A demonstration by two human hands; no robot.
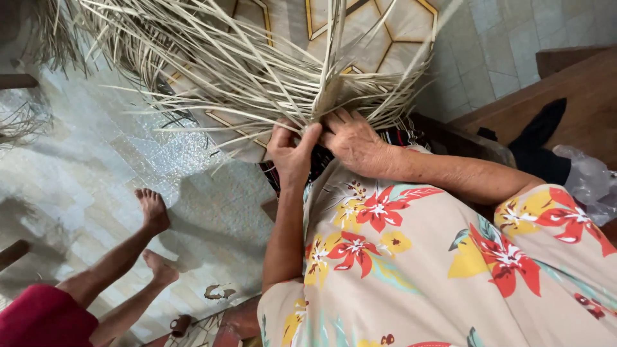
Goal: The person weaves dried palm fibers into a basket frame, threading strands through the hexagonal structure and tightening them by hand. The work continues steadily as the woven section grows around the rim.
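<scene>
Head camera looks down on a person in a cream dress with red and yellow flowers [411, 257]. Both hands are together at the woven base of a bundle of pale dry palm-leaf strips [257, 71], which lies in front of the person, above the lap. The left hand [292, 151] closes on the strips with thumb and fingers pinched, just under the place where the strips meet. The right hand [353, 141] lies flat beside it, with fingers curled over the same woven part; the two hands are almost touching. From this point the loose strips spread out like a fan, up and to the left, over the pale tiled floor [96, 167] with a gold hexagon pattern.

At the lower left a second person sits, and their two bare feet [154, 212] rest on the floor, well apart from the hands. A piece of red cloth [38, 318] covers this person's lap. At the right there is a brown wooden step [578, 96], and on it a dark cloth [536, 138] and a clear plastic bag [588, 183] lie near the right elbow.
</scene>
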